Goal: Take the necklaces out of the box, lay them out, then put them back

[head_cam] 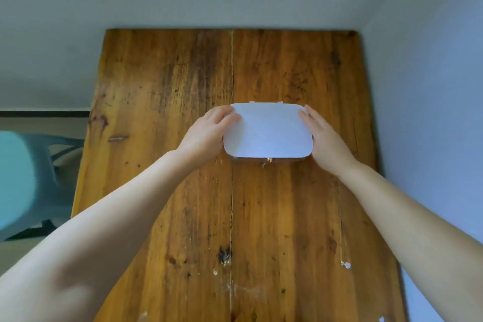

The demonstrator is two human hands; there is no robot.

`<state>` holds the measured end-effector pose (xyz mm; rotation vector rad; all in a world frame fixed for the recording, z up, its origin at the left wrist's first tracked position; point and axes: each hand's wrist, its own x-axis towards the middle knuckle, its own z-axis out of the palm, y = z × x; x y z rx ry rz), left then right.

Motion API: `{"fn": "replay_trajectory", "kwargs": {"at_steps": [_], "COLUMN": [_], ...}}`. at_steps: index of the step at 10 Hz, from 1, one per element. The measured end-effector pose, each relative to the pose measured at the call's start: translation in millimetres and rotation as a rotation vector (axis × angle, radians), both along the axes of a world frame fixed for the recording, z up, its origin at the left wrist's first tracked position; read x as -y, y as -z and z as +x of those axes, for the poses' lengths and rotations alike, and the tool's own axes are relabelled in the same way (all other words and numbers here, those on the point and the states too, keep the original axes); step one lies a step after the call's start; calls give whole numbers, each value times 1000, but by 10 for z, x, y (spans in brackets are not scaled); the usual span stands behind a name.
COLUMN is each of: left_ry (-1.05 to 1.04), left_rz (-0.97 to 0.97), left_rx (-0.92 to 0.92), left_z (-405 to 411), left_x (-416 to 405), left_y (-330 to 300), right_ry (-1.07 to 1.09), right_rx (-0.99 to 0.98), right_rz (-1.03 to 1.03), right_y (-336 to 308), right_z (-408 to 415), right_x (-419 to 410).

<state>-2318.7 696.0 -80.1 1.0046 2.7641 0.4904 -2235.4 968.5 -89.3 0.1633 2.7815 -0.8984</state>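
Head: worn wood table point(183, 86) (corner, pale walls), white box point(268, 133).

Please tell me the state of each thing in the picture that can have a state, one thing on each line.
box: lid closed, flat on the table, gold clasp facing the person
left hand: on the box's left side, fingers on the lid
right hand: against the box's right side
necklaces: not visible

Both bare arms reach forward, left grip point(209, 133) and right grip point(324, 138) with fingers extended, palms facing inward.
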Motion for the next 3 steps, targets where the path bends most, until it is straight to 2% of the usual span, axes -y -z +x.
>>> {"fn": "replay_trajectory", "kwargs": {"at_steps": [1,2,3], "left_ry": [6,-6,-78], "left_rz": [-98,-155,-181], "left_rx": [-16,-37,-56], "left_z": [72,151,349], "left_x": [-13,-23,14], "left_y": [38,34,-31], "right_ry": [-58,-80,-20], "right_rx": [21,50,39], "right_rz": [146,204,178], "right_y": [35,-43,-338], "right_z": [50,77,118], "right_x": [22,76,149]}}
